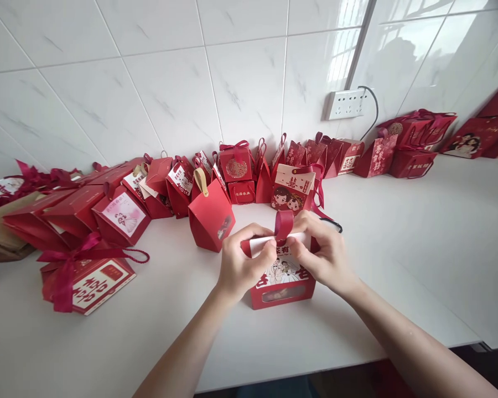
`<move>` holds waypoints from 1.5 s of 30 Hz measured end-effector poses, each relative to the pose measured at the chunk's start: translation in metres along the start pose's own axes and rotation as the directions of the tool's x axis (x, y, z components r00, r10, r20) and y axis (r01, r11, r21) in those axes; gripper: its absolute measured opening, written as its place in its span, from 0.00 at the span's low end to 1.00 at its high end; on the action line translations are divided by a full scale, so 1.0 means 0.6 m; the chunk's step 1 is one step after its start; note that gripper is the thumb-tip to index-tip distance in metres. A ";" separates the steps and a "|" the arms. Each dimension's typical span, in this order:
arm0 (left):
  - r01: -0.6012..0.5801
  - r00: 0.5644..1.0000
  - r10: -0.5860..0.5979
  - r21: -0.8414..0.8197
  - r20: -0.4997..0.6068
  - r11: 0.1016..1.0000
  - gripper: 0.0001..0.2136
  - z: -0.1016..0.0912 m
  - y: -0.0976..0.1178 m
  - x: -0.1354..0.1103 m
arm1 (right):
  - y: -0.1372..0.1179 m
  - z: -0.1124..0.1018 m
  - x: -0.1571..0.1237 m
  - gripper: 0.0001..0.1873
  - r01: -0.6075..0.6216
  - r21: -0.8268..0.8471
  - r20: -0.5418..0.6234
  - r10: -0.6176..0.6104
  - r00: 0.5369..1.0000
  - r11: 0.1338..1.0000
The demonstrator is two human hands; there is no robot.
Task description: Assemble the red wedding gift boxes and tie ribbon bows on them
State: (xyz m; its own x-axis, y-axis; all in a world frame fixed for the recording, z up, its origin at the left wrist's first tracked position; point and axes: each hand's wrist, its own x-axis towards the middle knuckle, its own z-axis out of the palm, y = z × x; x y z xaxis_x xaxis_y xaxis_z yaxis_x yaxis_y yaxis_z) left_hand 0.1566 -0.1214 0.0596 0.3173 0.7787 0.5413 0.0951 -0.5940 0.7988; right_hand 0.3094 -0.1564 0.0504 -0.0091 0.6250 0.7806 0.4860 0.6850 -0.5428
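A red gift box (282,296) stands upright on the white table, with a couple drawn on its front panel and a small window near its base. A dark red ribbon loop (284,224) rises from its top. My left hand (249,257) pinches the left part of the box's top edge, thumb in front and fingers behind. On the right part, my right hand (321,251) grips the same edge in the same way. Both thumbs sit close to the ribbon. Behind my hands is a box with two cartoon faces (292,190).
Left of my hands stands a plain red box with a tan loop (209,215). A ribbon-tied box (91,282) lies farther left. Many red boxes line the tiled wall (244,83), below a power strip (346,105). The white table's (398,232) front edge is near my forearms.
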 end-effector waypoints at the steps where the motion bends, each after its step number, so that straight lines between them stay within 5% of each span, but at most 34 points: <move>1: 0.005 1.000 -0.005 -0.004 0.011 1.000 0.05 0.000 0.001 0.000 | 0.000 0.000 0.000 0.08 -0.013 0.003 0.010 0.013 1.000 1.000; 7: -0.043 0.998 0.047 -0.106 0.040 0.993 0.05 0.001 -0.021 -0.004 | 0.012 -0.002 -0.007 0.04 0.079 0.027 0.001 -0.079 0.997 0.996; 11: -0.086 0.977 0.091 -0.036 0.192 0.996 0.06 -0.002 -0.050 -0.010 | 0.056 0.001 -0.021 0.22 0.022 0.116 -0.023 -0.020 1.000 0.993; 13: -0.153 0.980 0.143 0.068 0.140 0.986 0.08 -0.009 -0.061 -0.008 | 0.083 0.004 -0.025 0.22 -0.031 0.162 -0.093 0.046 0.995 0.986; 15: -0.248 0.962 0.261 0.149 -0.076 0.957 0.08 -0.023 -0.063 -0.002 | 0.104 0.007 -0.027 0.20 -0.092 0.153 -0.160 0.116 0.980 0.984; 17: -0.286 0.840 0.334 0.176 -0.427 0.942 0.07 -0.050 -0.056 0.008 | 0.115 0.009 -0.029 0.18 -0.158 0.057 -0.172 0.166 0.971 0.986; 20: -0.335 0.427 0.242 0.096 -0.872 0.937 0.09 -0.115 -0.036 0.029 | 0.115 0.020 -0.034 0.19 -0.236 -0.123 -0.060 0.230 0.971 0.964; 22: -0.375 0.332 0.190 0.055 -0.924 0.925 0.10 -0.161 -0.027 0.042 | 0.112 0.033 -0.037 0.20 -0.260 -0.197 0.076 0.279 0.957 0.945; 23: -0.402 0.202 0.221 0.124 -0.954 0.907 0.10 -0.181 -0.027 0.048 | 0.111 0.041 -0.039 0.20 -0.275 -0.221 0.162 0.314 0.936 0.936; 25: -0.338 0.118 0.272 0.219 -0.955 0.915 0.13 -0.206 -0.040 0.054 | 0.111 0.054 -0.042 0.17 -0.284 -0.270 0.347 0.369 0.862 0.920; 26: -0.244 0.112 0.291 0.257 -0.950 0.935 0.15 -0.211 -0.053 0.056 | 0.112 0.058 -0.042 0.15 -0.275 -0.301 0.427 0.387 0.818 0.913; 28: 0.016 0.212 0.268 0.278 -0.940 0.961 0.19 -0.210 -0.088 0.057 | 0.113 0.061 -0.043 0.12 -0.251 -0.356 0.526 0.415 0.742 0.900; 30: 0.222 0.371 0.170 0.265 -0.913 0.938 0.19 -0.199 -0.128 0.057 | 0.114 0.058 -0.042 0.13 -0.262 -0.386 0.552 0.449 0.702 0.884; 34: 0.313 0.617 0.020 0.269 -0.786 0.911 0.14 -0.174 -0.184 0.050 | 0.114 0.047 -0.041 0.15 -0.318 -0.396 0.554 0.500 0.666 0.861; 36: 0.320 0.672 -0.006 0.284 -0.741 0.904 0.15 -0.163 -0.193 0.043 | 0.113 0.045 -0.042 0.15 -0.320 -0.402 0.555 0.506 0.660 0.858; 41: 0.288 0.712 0.086 0.402 -0.697 0.869 0.35 -0.129 -0.191 0.022 | 0.111 0.045 -0.041 0.16 -0.302 -0.421 0.570 0.509 0.645 0.855; 45: 0.331 0.776 0.167 0.618 -0.608 0.713 0.47 -0.104 -0.194 0.022 | 0.108 0.045 -0.039 0.17 -0.298 -0.440 0.577 0.521 0.629 0.847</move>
State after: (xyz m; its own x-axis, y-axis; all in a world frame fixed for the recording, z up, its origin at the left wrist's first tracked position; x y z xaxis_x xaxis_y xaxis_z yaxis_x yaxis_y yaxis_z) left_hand 0.0908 -0.0295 -0.0100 -0.3119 0.6281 0.7129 0.7562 -0.2902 0.5864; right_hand 0.3177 -0.1164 -0.0111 -0.2568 0.9660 0.0290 0.7990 0.2291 -0.5560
